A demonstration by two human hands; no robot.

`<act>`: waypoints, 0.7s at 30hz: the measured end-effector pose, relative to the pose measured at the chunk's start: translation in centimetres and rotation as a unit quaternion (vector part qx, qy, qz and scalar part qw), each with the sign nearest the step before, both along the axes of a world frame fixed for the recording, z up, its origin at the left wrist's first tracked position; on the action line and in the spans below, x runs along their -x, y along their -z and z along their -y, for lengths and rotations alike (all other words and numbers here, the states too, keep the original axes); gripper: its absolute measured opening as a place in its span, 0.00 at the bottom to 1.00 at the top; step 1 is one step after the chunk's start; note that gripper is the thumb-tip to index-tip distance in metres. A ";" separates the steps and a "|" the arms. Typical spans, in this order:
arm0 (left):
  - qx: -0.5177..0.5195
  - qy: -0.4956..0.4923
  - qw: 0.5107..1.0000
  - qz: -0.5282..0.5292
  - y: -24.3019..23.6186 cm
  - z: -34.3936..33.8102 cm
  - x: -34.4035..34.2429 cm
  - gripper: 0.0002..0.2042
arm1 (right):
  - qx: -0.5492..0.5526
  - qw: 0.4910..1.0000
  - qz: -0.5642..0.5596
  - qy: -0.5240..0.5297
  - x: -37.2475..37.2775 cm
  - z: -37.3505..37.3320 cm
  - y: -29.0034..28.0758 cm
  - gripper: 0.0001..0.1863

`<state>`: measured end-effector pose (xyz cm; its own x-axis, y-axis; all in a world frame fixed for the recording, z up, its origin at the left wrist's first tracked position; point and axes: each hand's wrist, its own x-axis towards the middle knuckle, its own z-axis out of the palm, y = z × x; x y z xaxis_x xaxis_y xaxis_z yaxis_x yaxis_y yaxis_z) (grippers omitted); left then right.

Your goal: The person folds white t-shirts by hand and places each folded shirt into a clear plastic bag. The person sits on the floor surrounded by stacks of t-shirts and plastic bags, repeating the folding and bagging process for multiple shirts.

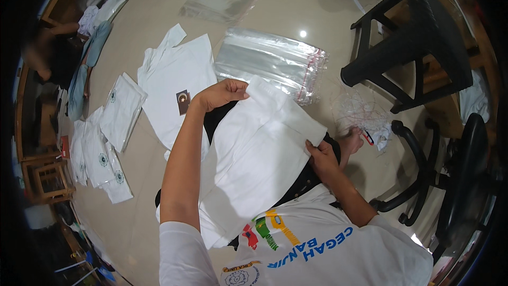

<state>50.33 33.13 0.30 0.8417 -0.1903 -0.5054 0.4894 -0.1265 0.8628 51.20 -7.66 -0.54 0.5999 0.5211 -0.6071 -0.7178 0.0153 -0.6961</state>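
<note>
A white shirt (264,143), partly folded, lies spread across my lap. My left hand (222,94) pinches its far left corner between thumb and fingers. On the right side my right hand (323,160) grips the shirt's edge, thumb on top. Just beyond my left hand, another white shirt (177,77) lies on the floor with a small brown card or tag (183,103) on it. A stack of clear plastic bags (267,58) rests on the floor past the shirt I hold.
Several bagged white shirts (123,108) lie at the left. A black plastic stool (407,37) stands at the far right, above tangled thread (360,114) and a small red cutter (368,136). A black wheeled chair (423,180) is at my right. Other people sit nearby, one at left (95,47).
</note>
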 end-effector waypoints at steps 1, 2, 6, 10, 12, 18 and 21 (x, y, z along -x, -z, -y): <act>-0.012 0.007 1.000 -0.002 0.1 -0.4 0.5 0.06 | -0.004 0.999 0.032 -0.012 0.3 0.0 -0.1 0.15; -0.022 0.015 1.000 -0.009 -1.4 0.5 0.3 0.08 | -0.005 0.998 0.065 -0.018 0.5 -0.2 -1.1 0.15; -0.069 0.092 0.991 0.063 -2.6 0.7 1.2 0.14 | -0.015 0.995 0.085 -0.057 0.3 0.5 -0.3 0.18; -0.043 0.013 0.997 0.067 -3.6 2.1 2.3 0.18 | 0.014 0.983 0.152 -0.099 0.6 0.5 -1.3 0.19; -0.046 0.006 0.993 0.104 -3.6 2.2 2.7 0.19 | -0.003 0.977 0.175 -0.120 0.9 0.7 -2.1 0.19; -0.112 0.009 0.993 0.044 -5.8 3.4 3.1 0.33 | -0.047 0.985 0.143 -0.080 0.6 1.6 -2.1 0.20; -0.154 0.010 0.982 0.108 -1.5 3.0 4.1 0.39 | 0.067 0.978 0.189 -0.066 1.5 0.8 -2.8 0.19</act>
